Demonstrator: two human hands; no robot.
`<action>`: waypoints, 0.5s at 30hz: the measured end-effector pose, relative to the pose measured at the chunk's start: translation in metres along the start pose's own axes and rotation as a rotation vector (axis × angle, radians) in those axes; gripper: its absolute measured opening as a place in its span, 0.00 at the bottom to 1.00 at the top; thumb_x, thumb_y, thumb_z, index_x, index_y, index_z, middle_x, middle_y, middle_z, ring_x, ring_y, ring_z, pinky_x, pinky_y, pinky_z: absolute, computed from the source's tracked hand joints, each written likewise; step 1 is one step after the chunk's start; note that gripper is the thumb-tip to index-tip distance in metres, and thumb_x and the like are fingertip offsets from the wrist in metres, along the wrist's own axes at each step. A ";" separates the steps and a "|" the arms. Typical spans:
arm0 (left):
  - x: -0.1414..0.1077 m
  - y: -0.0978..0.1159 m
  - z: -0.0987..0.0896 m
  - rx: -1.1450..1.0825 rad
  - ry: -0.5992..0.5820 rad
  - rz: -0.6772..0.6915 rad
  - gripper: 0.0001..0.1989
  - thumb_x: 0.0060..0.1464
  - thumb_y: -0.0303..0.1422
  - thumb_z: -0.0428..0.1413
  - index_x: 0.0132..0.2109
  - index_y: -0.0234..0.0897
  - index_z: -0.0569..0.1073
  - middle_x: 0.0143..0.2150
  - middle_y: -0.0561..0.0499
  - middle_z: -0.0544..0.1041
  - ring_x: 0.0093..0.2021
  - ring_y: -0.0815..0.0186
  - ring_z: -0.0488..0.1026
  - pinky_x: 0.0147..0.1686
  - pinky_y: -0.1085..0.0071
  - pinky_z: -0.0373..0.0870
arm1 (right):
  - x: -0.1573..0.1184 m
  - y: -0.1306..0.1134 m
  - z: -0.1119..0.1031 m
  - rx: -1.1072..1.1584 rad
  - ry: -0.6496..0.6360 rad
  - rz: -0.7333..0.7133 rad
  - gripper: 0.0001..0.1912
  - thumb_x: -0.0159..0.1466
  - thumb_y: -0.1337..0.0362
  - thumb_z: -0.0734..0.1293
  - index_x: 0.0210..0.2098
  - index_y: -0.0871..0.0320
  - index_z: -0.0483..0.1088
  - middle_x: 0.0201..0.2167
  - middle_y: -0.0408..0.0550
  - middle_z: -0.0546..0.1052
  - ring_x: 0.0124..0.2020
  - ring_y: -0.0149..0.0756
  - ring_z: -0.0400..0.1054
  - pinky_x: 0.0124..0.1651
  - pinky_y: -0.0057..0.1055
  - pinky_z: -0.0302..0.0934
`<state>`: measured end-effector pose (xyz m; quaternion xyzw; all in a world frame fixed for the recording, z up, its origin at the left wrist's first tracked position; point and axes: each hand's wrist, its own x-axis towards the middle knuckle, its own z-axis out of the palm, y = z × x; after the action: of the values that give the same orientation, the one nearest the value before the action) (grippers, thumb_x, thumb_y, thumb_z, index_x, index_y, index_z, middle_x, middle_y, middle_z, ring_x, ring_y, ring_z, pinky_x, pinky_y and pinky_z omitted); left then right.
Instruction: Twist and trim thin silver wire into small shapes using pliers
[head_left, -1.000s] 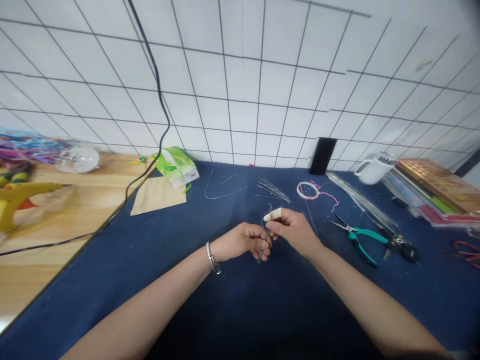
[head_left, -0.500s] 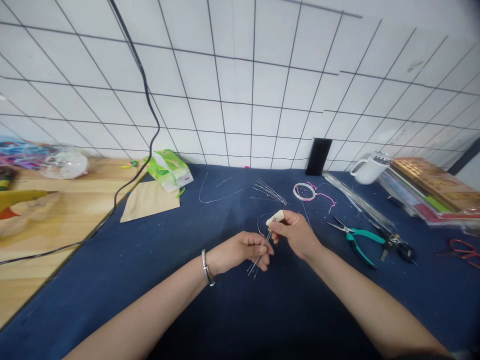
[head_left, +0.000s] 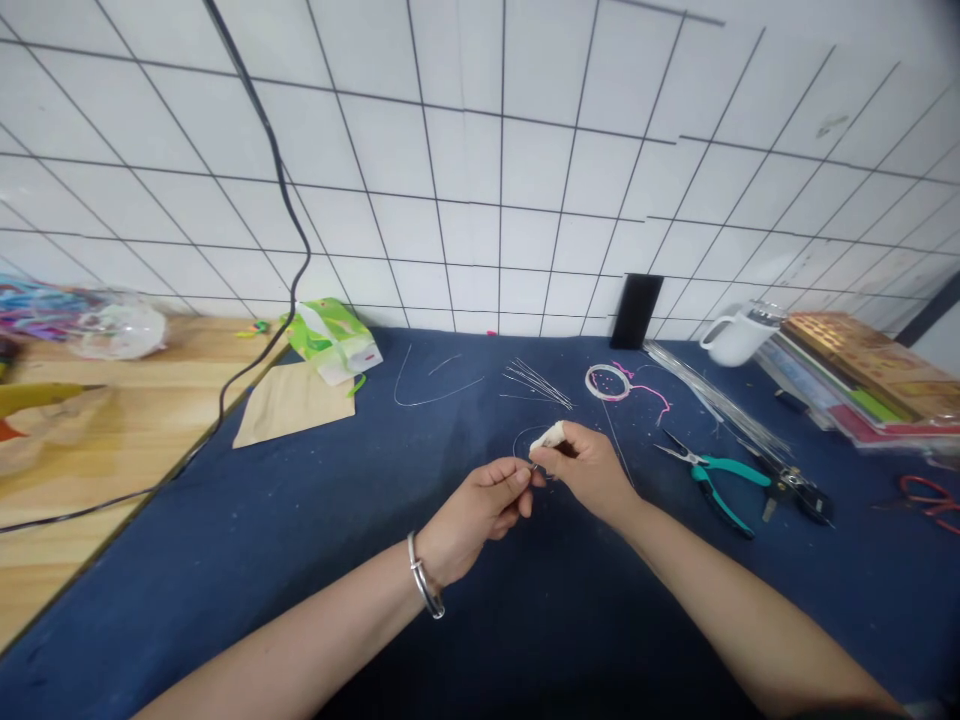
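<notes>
Toward the right of the frame, teal-handled metal pliers (head_left: 726, 466) lie on the dark blue work surface (head_left: 315, 520), below a white ring with pink beads (head_left: 588, 384) and a loose fan of thin silver wires (head_left: 538, 382); a crumpled green-and-white plastic packet (head_left: 324, 328) sits on a flat tan sheet (head_left: 281, 410) at left. At the centre, the left hand (head_left: 476, 510) pinches a thin dark-grey metal wire piece (head_left: 538, 468) between thumb and forefinger, and the right hand (head_left: 592, 470) (one fingertip wrapped in white (head_left: 551, 437)) closes on its other end. The fingers cover most of it; the visible bit seems short and slender, though blurred. The packet's small red mark is too small to read.
</notes>
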<state>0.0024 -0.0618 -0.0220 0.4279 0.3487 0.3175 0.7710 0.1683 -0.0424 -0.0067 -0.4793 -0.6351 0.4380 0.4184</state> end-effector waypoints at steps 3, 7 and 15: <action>0.001 0.004 -0.002 0.155 -0.028 0.044 0.12 0.57 0.38 0.47 0.36 0.33 0.68 0.22 0.56 0.63 0.18 0.78 0.49 0.18 0.77 0.43 | 0.003 0.007 -0.002 0.285 -0.137 0.090 0.06 0.55 0.62 0.67 0.28 0.58 0.67 0.19 0.39 0.68 0.20 0.27 0.62 0.24 0.26 0.58; 0.006 0.008 -0.010 0.319 -0.056 0.108 0.11 0.57 0.36 0.47 0.34 0.33 0.69 0.21 0.56 0.63 0.20 0.76 0.53 0.21 0.77 0.48 | 0.006 0.015 -0.003 0.446 -0.210 0.139 0.07 0.54 0.63 0.68 0.26 0.60 0.67 0.18 0.39 0.68 0.19 0.26 0.61 0.23 0.26 0.58; 0.009 0.006 -0.016 0.179 -0.114 0.028 0.12 0.56 0.39 0.47 0.34 0.34 0.68 0.20 0.58 0.58 0.17 0.76 0.47 0.18 0.76 0.41 | 0.007 0.007 -0.008 0.311 -0.246 0.088 0.08 0.55 0.63 0.67 0.35 0.59 0.71 0.18 0.39 0.69 0.19 0.26 0.63 0.25 0.27 0.60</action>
<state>-0.0070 -0.0450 -0.0251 0.5173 0.3249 0.2711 0.7439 0.1766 -0.0336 -0.0102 -0.3789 -0.5847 0.6040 0.3870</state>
